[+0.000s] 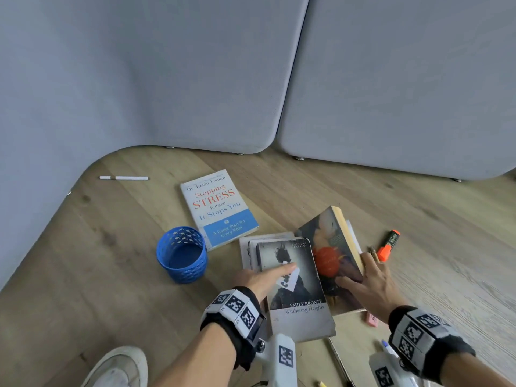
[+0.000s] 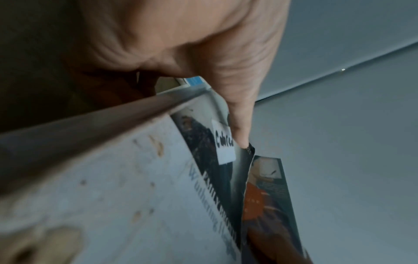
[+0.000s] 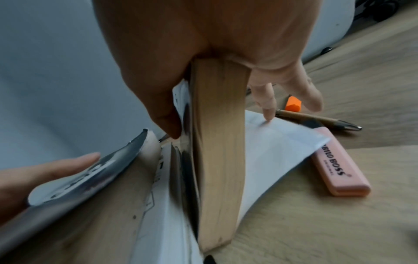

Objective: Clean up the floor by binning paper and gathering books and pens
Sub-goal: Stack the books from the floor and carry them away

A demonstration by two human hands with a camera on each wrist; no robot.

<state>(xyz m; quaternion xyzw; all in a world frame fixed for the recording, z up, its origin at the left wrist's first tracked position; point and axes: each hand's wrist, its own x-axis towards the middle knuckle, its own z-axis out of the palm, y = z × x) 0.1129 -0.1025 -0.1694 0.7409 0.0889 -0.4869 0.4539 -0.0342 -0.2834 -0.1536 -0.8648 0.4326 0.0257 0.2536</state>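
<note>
Head: right hand (image 1: 371,286) grips tilted book (image 1: 331,244); left hand (image 1: 259,280) holds grey paperback (image 1: 298,314) (thumb atop).

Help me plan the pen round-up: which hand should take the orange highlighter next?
Right. The orange highlighter lies just past the right hand; the left hand, holding the grey book, is farther off. The right hand grips the tilted book, so it probably must release that first.
</note>
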